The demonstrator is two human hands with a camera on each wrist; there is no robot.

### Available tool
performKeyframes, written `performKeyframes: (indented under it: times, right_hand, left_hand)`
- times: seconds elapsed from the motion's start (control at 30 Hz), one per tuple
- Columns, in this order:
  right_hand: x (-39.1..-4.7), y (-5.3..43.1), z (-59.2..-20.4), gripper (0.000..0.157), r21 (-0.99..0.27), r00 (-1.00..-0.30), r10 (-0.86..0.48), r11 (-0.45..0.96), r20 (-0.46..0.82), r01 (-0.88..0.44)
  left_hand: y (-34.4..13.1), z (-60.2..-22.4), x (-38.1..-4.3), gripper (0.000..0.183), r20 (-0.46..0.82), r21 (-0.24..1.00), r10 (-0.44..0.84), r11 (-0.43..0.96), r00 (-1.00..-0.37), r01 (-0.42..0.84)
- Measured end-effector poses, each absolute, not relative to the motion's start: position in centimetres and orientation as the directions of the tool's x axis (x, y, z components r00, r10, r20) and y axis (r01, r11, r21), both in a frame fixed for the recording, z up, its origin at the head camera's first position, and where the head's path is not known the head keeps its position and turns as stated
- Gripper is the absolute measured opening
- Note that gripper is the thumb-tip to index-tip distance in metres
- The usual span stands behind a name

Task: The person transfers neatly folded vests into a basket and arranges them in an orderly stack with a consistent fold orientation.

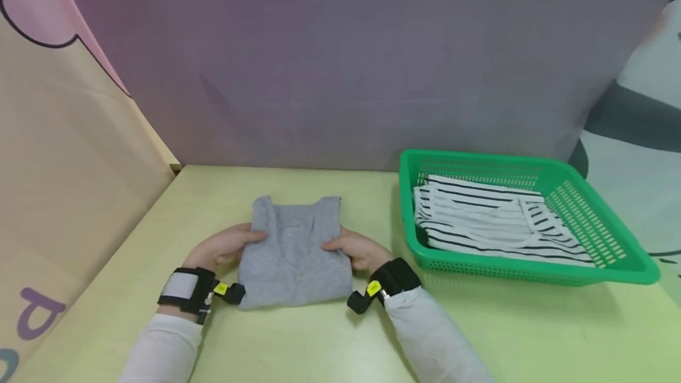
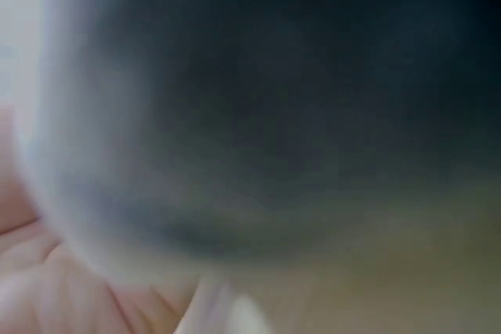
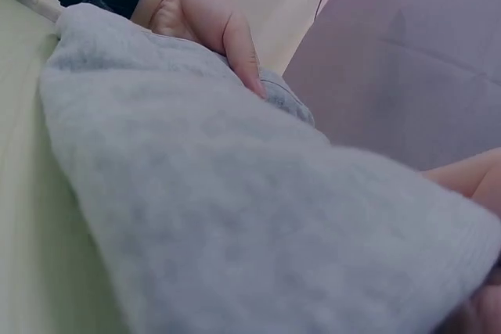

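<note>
A folded grey sleeveless top (image 1: 295, 259) lies at the middle of the table in the head view, its neckline toward the far side. My left hand (image 1: 226, 244) grips its left edge, thumb on top and fingers underneath. At the right edge my right hand (image 1: 364, 248) holds it the same way. In the right wrist view the grey cloth (image 3: 250, 193) fills the foreground, with the left hand (image 3: 207, 25) beyond it. A dark blur covers most of the left wrist view; part of the left hand (image 2: 63, 295) shows at lower left.
To the right stands a green plastic basket (image 1: 537, 270) with folded black-and-white striped clothes (image 1: 495, 217) inside. A grey-purple cloth wall (image 1: 346, 75) rises behind the pale yellow table (image 1: 298, 347). Printed fabric hangs at both sides.
</note>
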State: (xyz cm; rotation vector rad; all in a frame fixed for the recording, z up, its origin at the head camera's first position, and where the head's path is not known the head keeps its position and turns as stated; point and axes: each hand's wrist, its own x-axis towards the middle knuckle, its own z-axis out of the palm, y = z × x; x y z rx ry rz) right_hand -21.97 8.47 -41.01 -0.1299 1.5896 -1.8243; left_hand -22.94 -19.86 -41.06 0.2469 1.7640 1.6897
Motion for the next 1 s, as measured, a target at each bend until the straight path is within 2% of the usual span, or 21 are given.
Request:
performKeyframes:
  times: [0.3,0.6,1.0]
  right_hand:
    - [-21.8,8.1,-40.5,0.076,-0.906,-0.78,-0.503,0.013,-0.371,0.423]
    - [-21.7,7.6,-39.8,0.077,-0.92,-0.832,-0.444,-0.042,-0.333,0.391]
    - [-21.3,7.7,-37.6,0.07,-0.923,-0.847,-0.441,-0.095,-0.296,0.372]
  left_hand:
    - [-20.0,-40.8,-23.1,0.06,-0.316,0.948,0.543,0.155,-0.778,-0.277]
    - [-20.3,-40.3,-23.1,0.059,-0.261,0.963,0.525,0.079,-0.81,-0.259]
    - [-20.2,-36.9,-22.2,0.059,-0.191,0.981,0.477,0.061,-0.858,-0.184]
